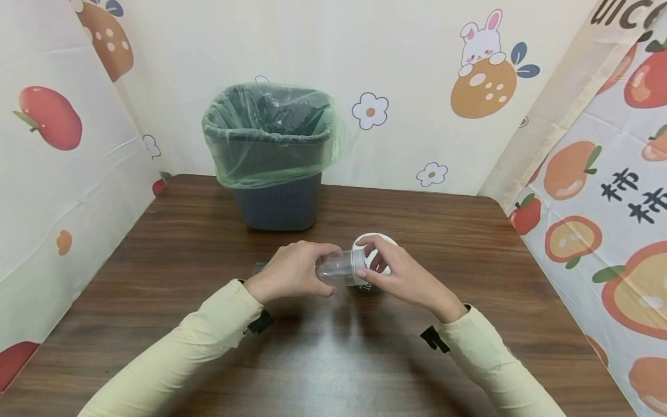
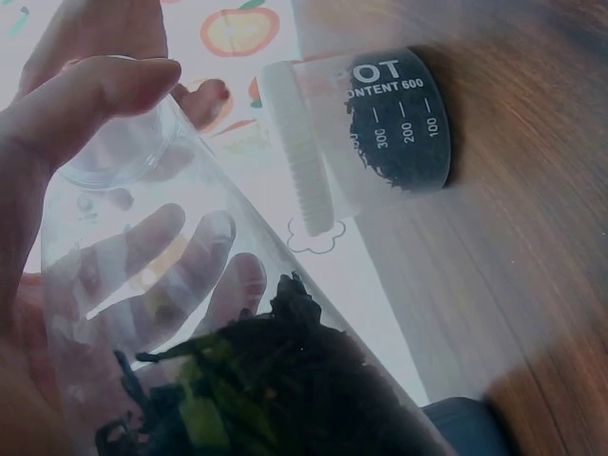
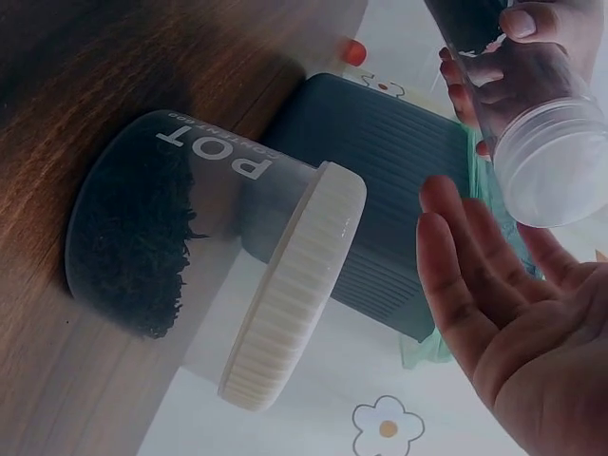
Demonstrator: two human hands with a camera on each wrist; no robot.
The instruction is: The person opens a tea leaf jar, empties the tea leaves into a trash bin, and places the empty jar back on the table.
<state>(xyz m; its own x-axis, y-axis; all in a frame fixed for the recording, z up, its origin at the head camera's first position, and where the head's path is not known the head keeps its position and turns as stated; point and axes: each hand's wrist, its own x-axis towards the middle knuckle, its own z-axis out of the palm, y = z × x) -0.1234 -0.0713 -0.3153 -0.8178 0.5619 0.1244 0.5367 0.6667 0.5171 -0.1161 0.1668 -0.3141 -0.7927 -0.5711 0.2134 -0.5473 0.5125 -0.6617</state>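
My left hand (image 1: 292, 269) grips a clear bottle (image 1: 335, 268) lying sideways in the air above the table. Dark leaves with some green pieces (image 2: 228, 399) fill its lower part. The bottle's translucent screw cap (image 3: 560, 161) points toward my right hand (image 1: 398, 272). Its fingers (image 3: 442, 252) are spread and loosely bent beside the cap, with the thumb close at the cap's edge in the head view. Behind the right hand stands a clear jar (image 3: 214, 247) marked POT, with dark shreds inside and a white ribbed lid (image 3: 294, 285) on it.
A dark grey bin (image 1: 278, 202) with a green bag (image 1: 271, 174) over its rim stands at the table's back left. The brown wooden table (image 1: 333, 359) is enclosed by fruit-patterned cloth (image 1: 406, 69) on the back and sides.
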